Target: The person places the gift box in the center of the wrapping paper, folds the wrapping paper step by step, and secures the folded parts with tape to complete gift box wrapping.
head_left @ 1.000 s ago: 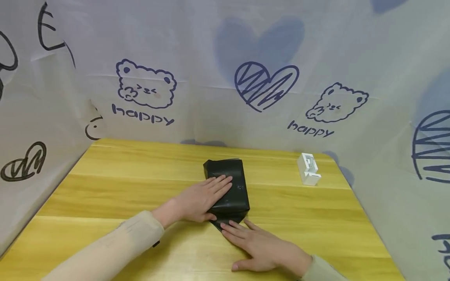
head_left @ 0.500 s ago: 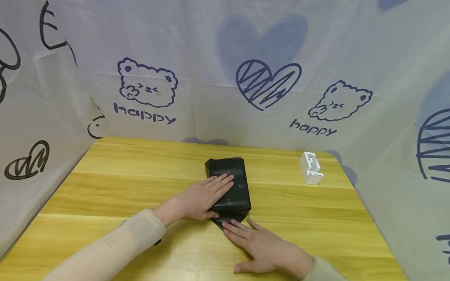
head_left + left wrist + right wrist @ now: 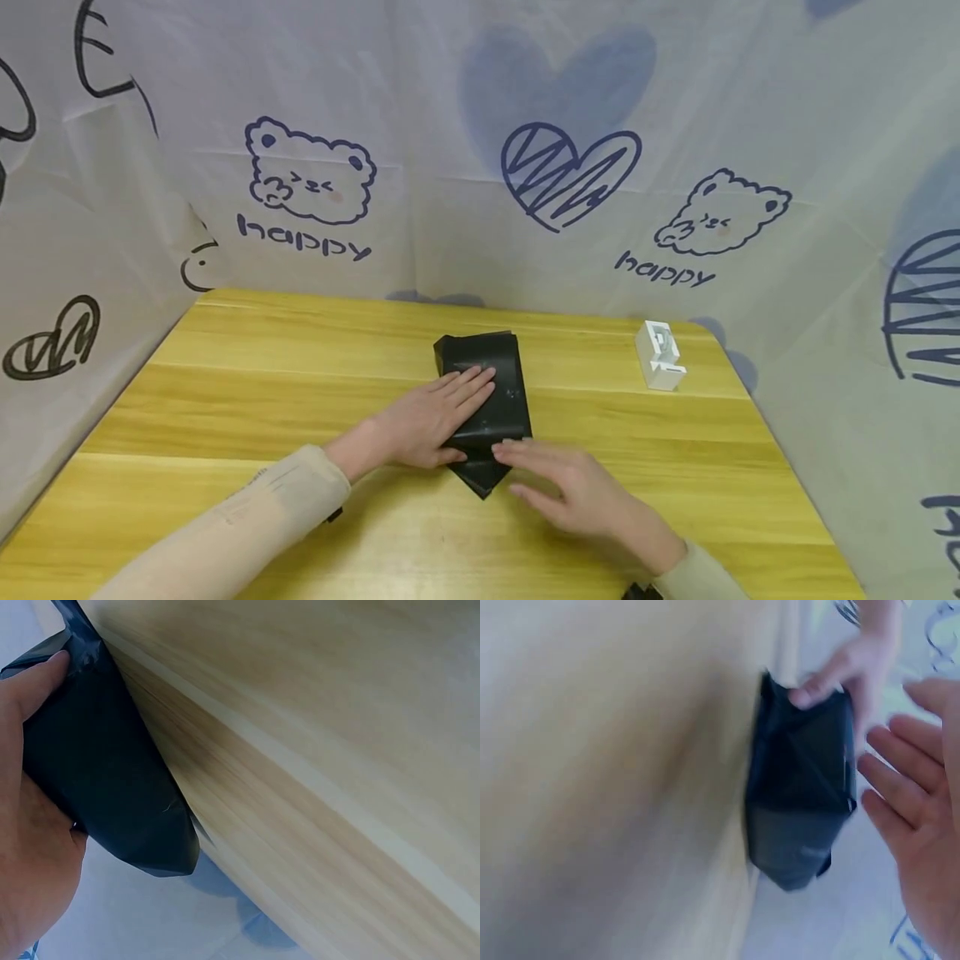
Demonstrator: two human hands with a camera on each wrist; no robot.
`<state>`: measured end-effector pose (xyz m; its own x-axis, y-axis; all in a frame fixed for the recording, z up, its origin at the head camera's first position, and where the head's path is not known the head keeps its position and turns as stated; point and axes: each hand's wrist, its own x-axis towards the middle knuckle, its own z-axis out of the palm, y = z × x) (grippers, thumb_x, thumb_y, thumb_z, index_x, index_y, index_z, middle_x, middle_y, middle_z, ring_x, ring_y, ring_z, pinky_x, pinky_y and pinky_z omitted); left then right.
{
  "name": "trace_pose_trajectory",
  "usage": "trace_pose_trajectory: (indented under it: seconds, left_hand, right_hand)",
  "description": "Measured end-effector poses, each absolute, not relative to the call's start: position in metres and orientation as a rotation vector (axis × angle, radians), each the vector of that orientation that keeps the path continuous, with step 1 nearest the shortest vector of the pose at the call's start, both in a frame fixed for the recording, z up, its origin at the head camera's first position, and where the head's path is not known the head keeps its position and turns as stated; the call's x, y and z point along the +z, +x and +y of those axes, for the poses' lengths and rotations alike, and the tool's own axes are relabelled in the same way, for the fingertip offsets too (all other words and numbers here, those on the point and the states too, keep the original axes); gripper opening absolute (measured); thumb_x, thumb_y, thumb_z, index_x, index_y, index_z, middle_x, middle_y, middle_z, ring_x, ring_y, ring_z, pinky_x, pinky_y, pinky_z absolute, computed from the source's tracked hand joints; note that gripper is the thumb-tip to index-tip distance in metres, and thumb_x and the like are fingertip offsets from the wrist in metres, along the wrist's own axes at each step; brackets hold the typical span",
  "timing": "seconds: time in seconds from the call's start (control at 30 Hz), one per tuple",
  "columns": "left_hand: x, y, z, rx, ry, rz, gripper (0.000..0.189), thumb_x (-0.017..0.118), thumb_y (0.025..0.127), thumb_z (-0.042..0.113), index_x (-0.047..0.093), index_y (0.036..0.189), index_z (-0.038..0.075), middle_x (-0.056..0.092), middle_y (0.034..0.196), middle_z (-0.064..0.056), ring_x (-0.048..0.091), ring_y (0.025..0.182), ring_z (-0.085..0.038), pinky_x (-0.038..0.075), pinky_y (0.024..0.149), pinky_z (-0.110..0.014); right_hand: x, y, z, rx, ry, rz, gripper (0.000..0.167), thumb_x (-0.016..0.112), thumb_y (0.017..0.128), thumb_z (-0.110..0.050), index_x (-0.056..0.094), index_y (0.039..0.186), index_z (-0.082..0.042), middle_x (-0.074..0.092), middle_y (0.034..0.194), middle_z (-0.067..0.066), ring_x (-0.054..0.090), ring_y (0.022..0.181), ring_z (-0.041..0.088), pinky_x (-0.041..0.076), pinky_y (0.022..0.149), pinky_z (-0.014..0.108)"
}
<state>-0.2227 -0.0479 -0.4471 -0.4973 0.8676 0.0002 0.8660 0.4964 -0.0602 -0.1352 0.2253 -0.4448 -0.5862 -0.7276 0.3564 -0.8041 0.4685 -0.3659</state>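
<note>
A box-shaped package in glossy black wrapping [image 3: 491, 417] lies on the wooden table, a pointed flap sticking out at its near end. My left hand [image 3: 427, 421] rests on its top with straight fingers, the thumb at the near left edge. In the left wrist view that thumb [image 3: 45, 682] lies against the folded end of the wrapping. My right hand [image 3: 577, 492] hovers by the near right corner, fingers extended and holding nothing. From the right wrist view, its fingers [image 3: 904, 776] appear apart from the package, whose end shows triangular folds [image 3: 802, 757].
A small white tape dispenser [image 3: 660, 358] with a clear roll stands at the table's back right. Bare wooden tabletop [image 3: 262, 375] extends to both sides. Printed white cloth [image 3: 420, 150] hangs behind the table and along its sides.
My right hand has lifted off the near flap and moved up toward the package's near right corner. The flap's point now shows uncovered. The left hand stays on top.
</note>
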Motion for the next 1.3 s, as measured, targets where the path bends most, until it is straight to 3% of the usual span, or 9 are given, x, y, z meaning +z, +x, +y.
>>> trace_pose_trajectory:
  seconds: [0.07, 0.13, 0.27, 0.37, 0.63, 0.77, 0.9, 1.07, 1.3]
  left_hand:
    - [-0.446, -0.222, -0.048, 0.094, -1.546, -2.704, 0.102, 0.063, 0.099, 0.057, 0.011, 0.166, 0.002, 0.003, 0.174, -0.017, 0.008, 0.160, -0.033, 0.016, 0.129, -0.045]
    - [-0.445, -0.221, -0.048, 0.110, -1.536, -2.707, 0.103, 0.063, 0.099, 0.057, 0.010, 0.166, 0.002, 0.002, 0.174, -0.017, 0.007, 0.160, -0.033, 0.015, 0.129, -0.045]
    - [-0.445, -0.219, -0.047, 0.119, -1.526, -2.709, 0.104, 0.064, 0.098, 0.058, 0.009, 0.166, 0.001, 0.002, 0.174, -0.017, 0.006, 0.160, -0.034, 0.013, 0.129, -0.046]
    - [-0.447, -0.218, -0.046, 0.110, -1.525, -2.716, 0.104, 0.063, 0.099, 0.058, 0.008, 0.167, 0.002, 0.001, 0.174, -0.017, 0.006, 0.160, -0.033, 0.013, 0.129, -0.045]
    - [-0.454, -0.218, -0.049, -0.027, -1.535, -2.662, 0.107, 0.071, 0.096, 0.054, 0.009, 0.167, 0.003, 0.003, 0.175, -0.014, 0.010, 0.160, -0.031, 0.016, 0.129, -0.045]
    - [-0.453, -0.217, -0.054, 0.038, -1.566, -2.538, 0.099, 0.075, 0.093, 0.051, 0.024, 0.166, 0.006, 0.018, 0.173, -0.012, 0.022, 0.158, -0.029, 0.025, 0.127, -0.045]
    - [-0.454, -0.213, -0.055, 0.135, -1.580, -2.452, 0.087, 0.072, 0.097, 0.049, 0.035, 0.163, 0.007, 0.029, 0.170, -0.012, 0.032, 0.154, -0.029, 0.032, 0.123, -0.046]
    - [-0.457, -0.209, -0.056, 0.159, -1.541, -2.476, 0.085, 0.068, 0.100, 0.047, 0.031, 0.164, 0.007, 0.026, 0.171, -0.012, 0.030, 0.155, -0.030, 0.032, 0.123, -0.048]
    - [-0.460, -0.210, -0.054, 0.159, -1.485, -2.509, 0.086, 0.067, 0.100, 0.045, 0.027, 0.164, 0.004, 0.023, 0.171, -0.014, 0.027, 0.157, -0.029, 0.029, 0.125, -0.047]
  right_hand:
    - [-0.441, -0.146, 0.225, 0.800, 1.215, -2.497, 0.045, 0.074, 0.097, -0.017, 0.065, 0.140, -0.004, 0.063, 0.144, 0.010, 0.060, 0.133, 0.028, 0.050, 0.108, 0.045]
    - [-0.439, -0.157, 0.225, 0.779, 1.075, -2.556, 0.054, 0.076, 0.096, -0.020, 0.060, 0.145, -0.005, 0.059, 0.150, 0.012, 0.055, 0.139, 0.030, 0.046, 0.112, 0.048]
    - [-0.439, -0.173, 0.226, 0.725, 0.886, -2.821, 0.075, 0.073, 0.098, -0.040, 0.042, 0.161, -0.011, 0.039, 0.165, 0.008, 0.039, 0.151, 0.029, 0.037, 0.119, 0.051]
    - [-0.442, -0.179, 0.228, 0.755, 0.844, -2.955, 0.082, 0.068, 0.099, -0.051, 0.034, 0.164, -0.015, 0.030, 0.170, 0.004, 0.032, 0.154, 0.028, 0.033, 0.121, 0.052]
    - [-0.447, -0.182, 0.230, 0.836, 0.851, -3.004, 0.078, 0.060, 0.101, -0.058, 0.038, 0.163, -0.016, 0.027, 0.170, -0.005, 0.029, 0.156, 0.024, 0.032, 0.122, 0.051]
    - [-0.446, -0.182, 0.227, 0.842, 0.839, -3.012, 0.078, 0.059, 0.101, -0.058, 0.037, 0.163, -0.016, 0.026, 0.171, -0.005, 0.029, 0.156, 0.024, 0.033, 0.122, 0.050]
    - [-0.446, -0.182, 0.226, 0.829, 0.820, -3.013, 0.079, 0.062, 0.100, -0.057, 0.036, 0.164, -0.016, 0.026, 0.171, -0.004, 0.030, 0.155, 0.025, 0.033, 0.122, 0.051]
    - [-0.449, -0.184, 0.227, 0.811, 0.878, -2.953, 0.079, 0.062, 0.101, -0.054, 0.033, 0.165, -0.018, 0.022, 0.172, -0.009, 0.031, 0.155, 0.024, 0.034, 0.121, 0.050]
    - [-0.451, -0.187, 0.222, 0.708, 0.946, -2.926, 0.058, 0.046, 0.111, -0.044, 0.041, 0.161, -0.015, 0.031, 0.169, -0.006, 0.026, 0.157, 0.029, 0.029, 0.124, 0.053]
